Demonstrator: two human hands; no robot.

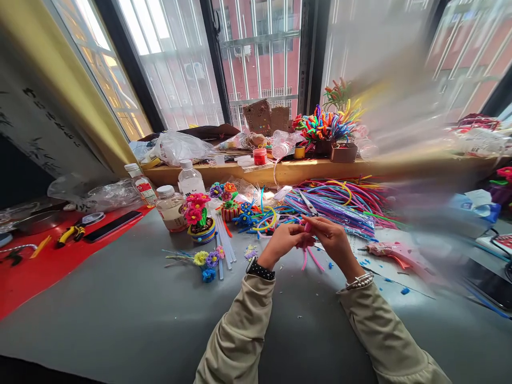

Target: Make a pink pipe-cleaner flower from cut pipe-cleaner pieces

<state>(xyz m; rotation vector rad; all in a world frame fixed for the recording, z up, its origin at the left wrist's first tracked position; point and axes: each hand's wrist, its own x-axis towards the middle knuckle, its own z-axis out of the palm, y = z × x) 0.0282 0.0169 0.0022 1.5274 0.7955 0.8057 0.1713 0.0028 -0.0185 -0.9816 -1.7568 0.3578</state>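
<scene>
Above the middle of the grey table, my left hand [285, 242] and my right hand [333, 241] meet with fingers closed. Between them is a pink pipe cleaner [316, 260], bent into a small bunch at the fingertips, two ends hanging down. Fingers cover most of the bunch. Just beyond my right fingertips show the blades of scissors [309, 204]; their handles are hidden. To the left lie small pipe-cleaner flowers [212, 259] and clear glue sticks [226, 242]. A pink glue gun [394, 252] rests to the right of my right hand.
Pipe cleaners [340, 200] are heaped behind my hands. A pot of pink flowers [202, 234] and bottles [171, 210] stand at the left. Yellow-handled pliers [71, 234] and a phone [113, 226] lie on red cloth. A blurred patch covers part of the right side.
</scene>
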